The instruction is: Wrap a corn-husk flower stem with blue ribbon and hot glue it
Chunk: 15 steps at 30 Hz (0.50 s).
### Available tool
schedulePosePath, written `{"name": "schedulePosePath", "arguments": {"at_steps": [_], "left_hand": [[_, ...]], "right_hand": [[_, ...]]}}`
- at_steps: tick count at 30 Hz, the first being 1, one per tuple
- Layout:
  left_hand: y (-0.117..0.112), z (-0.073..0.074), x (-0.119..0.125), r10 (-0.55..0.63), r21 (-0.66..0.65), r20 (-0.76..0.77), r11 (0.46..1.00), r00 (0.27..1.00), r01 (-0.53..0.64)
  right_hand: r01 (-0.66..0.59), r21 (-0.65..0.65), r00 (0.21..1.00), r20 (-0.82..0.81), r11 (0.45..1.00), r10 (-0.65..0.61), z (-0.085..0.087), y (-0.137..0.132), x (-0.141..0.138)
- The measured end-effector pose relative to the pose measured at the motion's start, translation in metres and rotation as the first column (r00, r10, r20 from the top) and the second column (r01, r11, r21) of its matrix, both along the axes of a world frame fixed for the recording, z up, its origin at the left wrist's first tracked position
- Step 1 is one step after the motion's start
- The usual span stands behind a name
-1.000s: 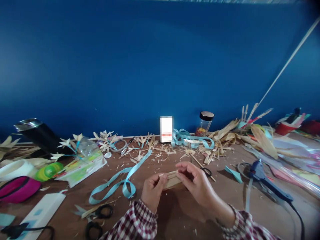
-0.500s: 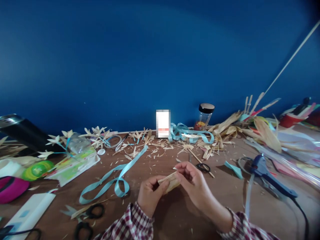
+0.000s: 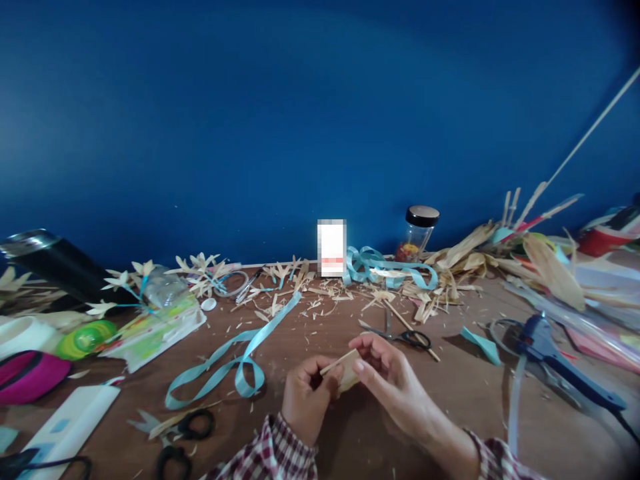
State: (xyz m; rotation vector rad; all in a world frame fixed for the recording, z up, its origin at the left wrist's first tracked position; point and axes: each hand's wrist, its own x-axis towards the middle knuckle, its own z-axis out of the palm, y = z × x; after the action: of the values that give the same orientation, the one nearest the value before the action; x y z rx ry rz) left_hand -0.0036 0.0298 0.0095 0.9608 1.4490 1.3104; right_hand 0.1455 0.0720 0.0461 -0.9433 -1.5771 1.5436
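A pale folded strip of corn husk [image 3: 349,376] is stretched between my two hands above the brown table. My left hand [image 3: 309,395] pinches its left end between thumb and bent fingers. On the right end rests the thumb of my right hand [image 3: 395,379], with the fingers curled behind the husk. Just beyond my right hand lies a small pair of scissors [image 3: 416,341] with dark handles. Black-handled scissors [image 3: 197,425] lie spread on the table left of my left hand. A loop of light blue ribbon [image 3: 249,355] lies between them and the husk scraps.
At right lies a blue glue gun [image 3: 563,360] with its cord. Dried husks [image 3: 463,253] and a black-lidded jar [image 3: 417,237] stand by the blue wall. Husk flowers [image 3: 118,280], a black bottle [image 3: 55,267] and a white power strip [image 3: 75,427] are at left.
The view has turned slightly left. My right fingers, raised and pinching at the husk's edge before, now curl lower with the thumb against it. The small scissors show more fully.
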Motion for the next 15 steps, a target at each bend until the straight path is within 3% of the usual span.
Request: {"name": "schedulePosePath", "arguments": {"at_steps": [7,15], "left_hand": [[-0.004,0.014,0.007,-0.030,0.095,-0.342,0.993,0.939,0.066],[-0.007,0.010,0.008,0.009,0.170,-0.436,0.983,0.900,0.072]], "right_hand": [[0.068,0.201,0.959,0.256,0.977,-0.119,-0.010,0.004,0.001],[-0.003,0.318,0.927,0.357,0.948,-0.116,-0.012,0.007,0.000]]}}
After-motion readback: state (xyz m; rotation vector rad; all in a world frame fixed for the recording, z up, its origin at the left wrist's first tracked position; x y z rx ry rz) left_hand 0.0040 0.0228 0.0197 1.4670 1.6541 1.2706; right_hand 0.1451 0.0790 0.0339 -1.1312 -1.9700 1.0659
